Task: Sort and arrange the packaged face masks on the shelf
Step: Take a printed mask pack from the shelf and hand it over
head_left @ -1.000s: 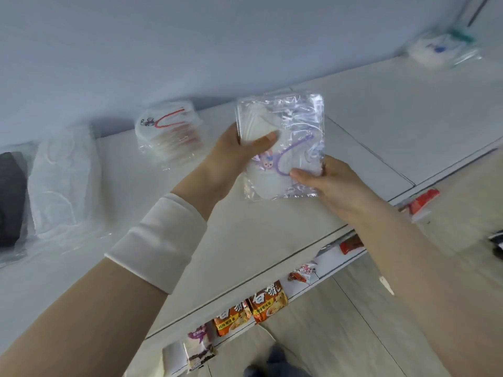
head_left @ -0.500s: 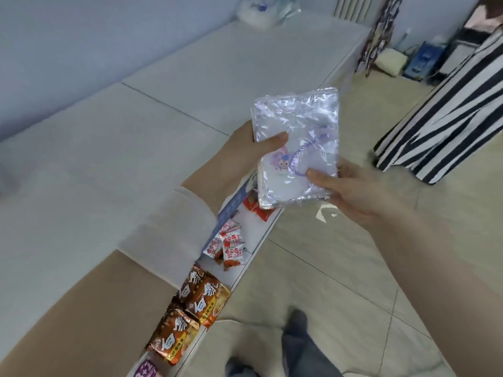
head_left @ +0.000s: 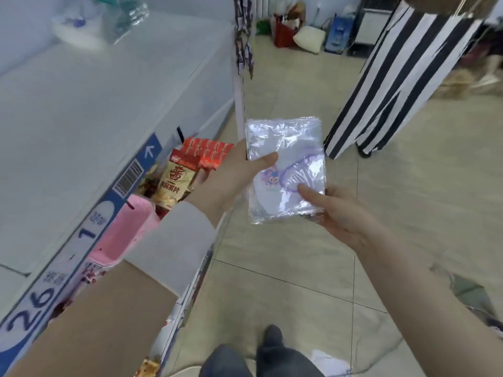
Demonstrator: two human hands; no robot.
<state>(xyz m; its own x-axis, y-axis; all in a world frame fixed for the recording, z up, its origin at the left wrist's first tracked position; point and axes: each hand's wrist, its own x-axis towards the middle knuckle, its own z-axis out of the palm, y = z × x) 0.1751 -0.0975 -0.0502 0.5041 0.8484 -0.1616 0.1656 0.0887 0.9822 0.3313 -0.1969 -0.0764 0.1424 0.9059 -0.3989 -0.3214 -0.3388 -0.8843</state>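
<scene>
A clear plastic pack of face masks (head_left: 285, 170) with a purple cartoon print is held over the floor aisle, off the right edge of the white shelf top (head_left: 89, 104). My left hand (head_left: 239, 170) grips its left edge, thumb across the front. My right hand (head_left: 334, 210) holds its lower right corner from below, thumb on the front. Another pack of masks (head_left: 92, 25), white with blue and green, lies at the far end of the shelf top.
Below the shelf top sit snack bags (head_left: 174, 183), red packets (head_left: 209, 153) and a pink basket (head_left: 122, 235). A blue and white price strip (head_left: 89, 229) runs along the shelf edge. A person in striped trousers (head_left: 394, 77) stands at the right on the tiled floor (head_left: 272, 268).
My view has swung right along the shelf. The pack, still held in both hands, has gone from over the shelf top to over the floor aisle.
</scene>
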